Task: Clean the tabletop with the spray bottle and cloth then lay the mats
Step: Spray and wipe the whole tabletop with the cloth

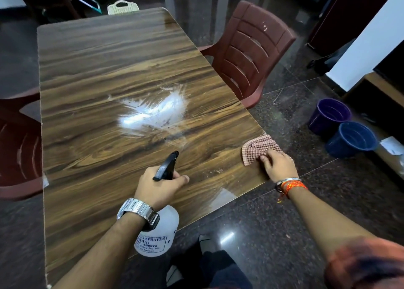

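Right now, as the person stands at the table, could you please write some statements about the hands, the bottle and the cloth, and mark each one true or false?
1. The left hand grips the spray bottle, and its nozzle points over the tabletop. True.
2. The cloth lies in the middle of the tabletop. False: it lies at the right edge, and the right hand holds it there.
3. A wet patch shows near the middle of the tabletop. True.
4. Mats are already laid on the tabletop. False: no mats are in view.
5. Two buckets stand on the tabletop. False: they stand on the floor, to the right.
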`<state>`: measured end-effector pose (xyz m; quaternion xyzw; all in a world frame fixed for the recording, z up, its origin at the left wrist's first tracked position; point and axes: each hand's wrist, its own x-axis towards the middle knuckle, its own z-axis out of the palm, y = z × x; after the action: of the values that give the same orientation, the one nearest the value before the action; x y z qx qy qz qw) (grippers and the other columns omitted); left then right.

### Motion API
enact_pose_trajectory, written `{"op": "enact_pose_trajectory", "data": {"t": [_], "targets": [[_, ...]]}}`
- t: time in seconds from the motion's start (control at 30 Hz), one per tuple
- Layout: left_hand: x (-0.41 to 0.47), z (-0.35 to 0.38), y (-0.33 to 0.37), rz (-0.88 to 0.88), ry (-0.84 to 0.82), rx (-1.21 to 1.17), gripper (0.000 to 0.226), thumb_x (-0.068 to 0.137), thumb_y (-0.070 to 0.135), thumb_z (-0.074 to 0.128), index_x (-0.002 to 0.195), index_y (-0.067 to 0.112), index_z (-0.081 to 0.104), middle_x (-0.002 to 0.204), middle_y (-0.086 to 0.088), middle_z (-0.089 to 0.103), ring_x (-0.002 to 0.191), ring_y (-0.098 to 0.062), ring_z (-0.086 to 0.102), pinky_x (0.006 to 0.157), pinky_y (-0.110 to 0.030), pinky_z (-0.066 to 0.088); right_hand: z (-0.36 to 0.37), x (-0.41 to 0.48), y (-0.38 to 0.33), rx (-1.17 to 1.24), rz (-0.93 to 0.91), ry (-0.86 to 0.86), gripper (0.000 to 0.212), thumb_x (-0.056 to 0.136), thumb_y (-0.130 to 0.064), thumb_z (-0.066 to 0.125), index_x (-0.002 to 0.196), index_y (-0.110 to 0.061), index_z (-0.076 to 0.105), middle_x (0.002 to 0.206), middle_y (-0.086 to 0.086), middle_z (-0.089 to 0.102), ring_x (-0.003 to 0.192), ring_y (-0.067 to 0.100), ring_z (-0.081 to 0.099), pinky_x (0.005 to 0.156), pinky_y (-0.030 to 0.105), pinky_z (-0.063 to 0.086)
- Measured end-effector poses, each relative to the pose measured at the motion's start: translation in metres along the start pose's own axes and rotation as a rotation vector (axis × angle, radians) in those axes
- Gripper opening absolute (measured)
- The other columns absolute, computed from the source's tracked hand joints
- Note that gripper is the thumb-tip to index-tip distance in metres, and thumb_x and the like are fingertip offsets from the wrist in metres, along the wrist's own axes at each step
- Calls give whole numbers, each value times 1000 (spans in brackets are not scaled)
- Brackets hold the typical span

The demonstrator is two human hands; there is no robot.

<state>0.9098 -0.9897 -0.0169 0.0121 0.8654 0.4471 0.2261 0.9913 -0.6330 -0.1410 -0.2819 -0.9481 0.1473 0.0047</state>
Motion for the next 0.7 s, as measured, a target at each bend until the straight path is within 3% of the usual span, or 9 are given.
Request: {"op": "enact_pose_trajectory", "data": {"t": [0.07,0.17,0.2,0.27,0.37,0.47,0.57,0.63,0.7], "targets": [[4,1,3,9,7,10,25,73,34,81,59,19,66,49,9,60,53,-16,56,60,-31,48,-5,-1,0,306,129,155,40,93,-41,40,95,-8,61,98,22,67,96,40,60,84,43,46],[10,1,6,7,18,19,25,73,34,81,61,17,67,50,8,60,52,-15,56,59,-28,47,-11,1,7,405,393,297,66,90,-49,27,98,7,61,107,30,62,107,42,54,98,45,33],[12,0,8,2,24,22,25,73,34,81,61,18,67,49,8,61,52,-15,56,58,-28,47,-13,0,10,376,375,264,76,88,-61,25,104,4,60,111,26,61,110,40,52,100,45,30],[14,1,13,0,31,28,23,74,32,81,62,17,67,48,9,60,51,-15,56,58,-27,46,-19,-5,13,270,210,78,82,78,-78,43,124,-10,51,126,15,57,115,38,47,102,45,34],[18,4,19,11,49,34,24,74,31,81,62,14,67,50,8,61,54,-16,57,57,-26,44,-17,-3,14,-58,51,-60,78,73,-72,59,134,-26,42,138,-2,49,116,36,44,94,50,44],[19,9,24,23,45,44,25,74,31,81,61,16,67,53,6,63,57,-16,59,57,-26,44,-10,5,4,-138,30,127,43,84,-59,56,106,-23,62,114,0,63,106,33,51,84,47,43],[22,12,25,17,45,37,26,74,33,81,60,17,65,51,7,61,55,-17,59,58,-27,45,-10,15,1,203,72,276,34,92,-43,51,84,-12,65,88,12,68,88,36,60,73,38,43],[23,13,25,14,39,41,27,75,33,80,60,17,65,51,7,61,55,-17,60,58,-28,46,-16,24,7,478,302,313,37,91,-40,51,95,-6,66,91,20,68,90,38,62,77,37,44],[23,13,24,9,41,48,27,75,33,80,60,17,65,50,8,62,55,-17,60,58,-28,47,-18,29,15,325,379,344,51,88,-44,48,118,-3,58,116,22,63,109,40,53,92,42,42]]}}
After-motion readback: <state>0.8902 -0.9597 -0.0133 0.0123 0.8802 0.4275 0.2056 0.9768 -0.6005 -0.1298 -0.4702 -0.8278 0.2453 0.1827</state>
